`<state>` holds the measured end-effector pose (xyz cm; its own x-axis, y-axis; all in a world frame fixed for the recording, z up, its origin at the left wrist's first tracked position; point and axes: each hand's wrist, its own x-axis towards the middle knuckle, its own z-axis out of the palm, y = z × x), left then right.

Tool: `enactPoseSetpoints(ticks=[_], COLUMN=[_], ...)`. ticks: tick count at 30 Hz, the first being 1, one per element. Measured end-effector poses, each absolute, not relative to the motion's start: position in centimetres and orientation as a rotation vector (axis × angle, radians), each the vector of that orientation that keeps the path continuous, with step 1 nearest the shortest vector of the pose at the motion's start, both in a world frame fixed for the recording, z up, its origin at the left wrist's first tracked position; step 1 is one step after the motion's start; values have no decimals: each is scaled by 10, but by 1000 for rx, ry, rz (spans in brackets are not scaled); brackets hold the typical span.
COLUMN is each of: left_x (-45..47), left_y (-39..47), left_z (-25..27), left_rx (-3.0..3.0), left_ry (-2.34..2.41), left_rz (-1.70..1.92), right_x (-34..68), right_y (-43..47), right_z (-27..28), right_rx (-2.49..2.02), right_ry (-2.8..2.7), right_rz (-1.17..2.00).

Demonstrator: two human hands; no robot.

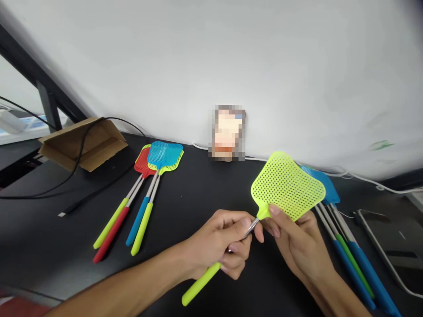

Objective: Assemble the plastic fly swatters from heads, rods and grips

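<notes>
Fly swatter (287,187), one, yellow-green, is what we hold between our two hands, its head up and to the right, its handle down to the left. Our left hand (226,242) is closed around the metal shaft; our right hand (302,240) pinches the neck, thumb on the front of the mesh, the two hands near each other.

Beyond our left hand, on its left, we count four more swatters lying on the black table (201,189): one red (114,233), one blue (138,220) and two with yellow-green handles (142,229), their heads overlapping. Farther out that way we see one open cardboard box (89,147) and a black cable (95,193).

To the right of our right hand we count three handles, two blue (376,281) and one green (358,266), under blue mesh (327,185); the number of heads we cannot tell. Just past them lies one dark, flat device (393,246). Straight ahead of our hands, one blurred object (228,132) stands against the wall (211,57).
</notes>
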<state>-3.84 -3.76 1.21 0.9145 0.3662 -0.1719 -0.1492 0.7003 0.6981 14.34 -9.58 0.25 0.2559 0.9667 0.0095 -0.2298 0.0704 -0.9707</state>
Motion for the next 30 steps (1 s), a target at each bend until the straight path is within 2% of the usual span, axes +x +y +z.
enactPoseSetpoints(ticks=[8,17,22,26,30], left_x=[-39,-35,-35,-32,-30], left_y=[-44,-38,-42,-43,-39], left_z=[17,19,14,5,9], left_rx=[1370,1302,1269,1386,1753], left_ry=[623,659,745,671,622], left_rz=[443,905,912,763,758], right_x=[137,105,65,81,161], right_y=[-108,-108,-148,-192,-225], right_z=[-2,19,-2,-17,-9], right_rx=[-1436,-1358,-1389,-1770,-2140], right_ry=[-946,-1204,-1024,-948,-1009], right_rz=[687,1051,1164,839,130])
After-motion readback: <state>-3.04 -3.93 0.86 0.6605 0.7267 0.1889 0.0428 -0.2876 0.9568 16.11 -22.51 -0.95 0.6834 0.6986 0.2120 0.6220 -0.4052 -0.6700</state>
